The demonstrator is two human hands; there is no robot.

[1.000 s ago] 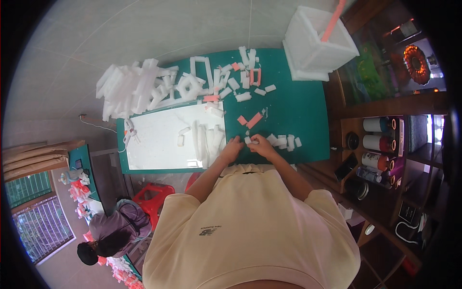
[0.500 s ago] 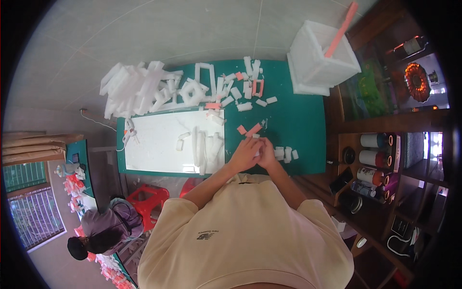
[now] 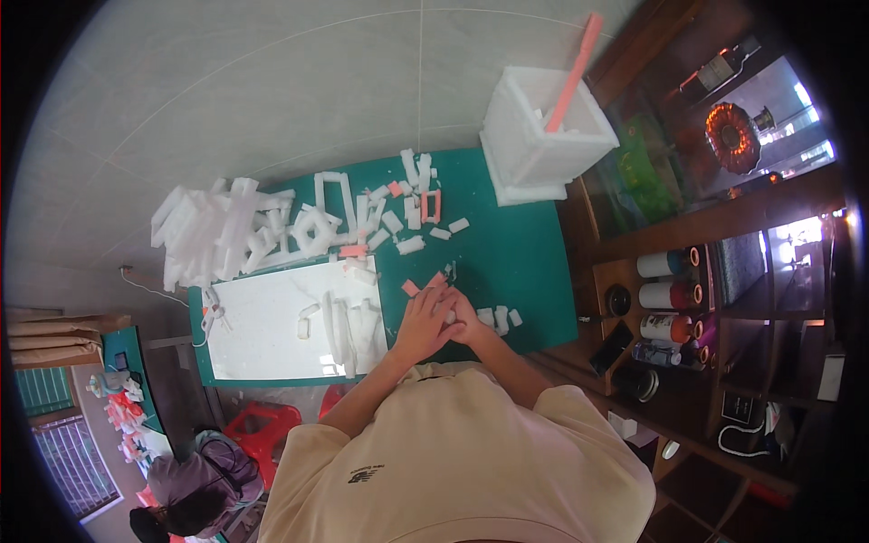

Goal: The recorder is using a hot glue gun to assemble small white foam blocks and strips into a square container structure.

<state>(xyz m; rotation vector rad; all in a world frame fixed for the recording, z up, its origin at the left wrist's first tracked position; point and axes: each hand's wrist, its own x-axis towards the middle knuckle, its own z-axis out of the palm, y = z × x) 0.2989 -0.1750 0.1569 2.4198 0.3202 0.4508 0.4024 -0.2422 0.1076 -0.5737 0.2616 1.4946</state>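
Above the near edge of the green table, my two hands are brought together. My left hand [image 3: 421, 323] leans over the front of my right hand [image 3: 467, 319], its thumb reaching across. Between them a bit of a small white foam block [image 3: 450, 318] shows, and the fingers of both are closed around it; most of it is hidden. Pink foam strips [image 3: 434, 281] lie just beyond my fingertips. Right of my right hand stand several short white foam blocks [image 3: 501, 319].
Left of my hands lies a white board [image 3: 262, 326] with long white foam strips [image 3: 364, 330] and a glue gun [image 3: 211, 310]. A pile of white foam bars [image 3: 204, 235] fills the far left. A white foam box [image 3: 543, 154] stands far right. Another person [image 3: 204, 480] sits lower left.
My view has tilted, so the table sits lower and further left. My left hand has spread more over the right one; the hands stay together around the small block.
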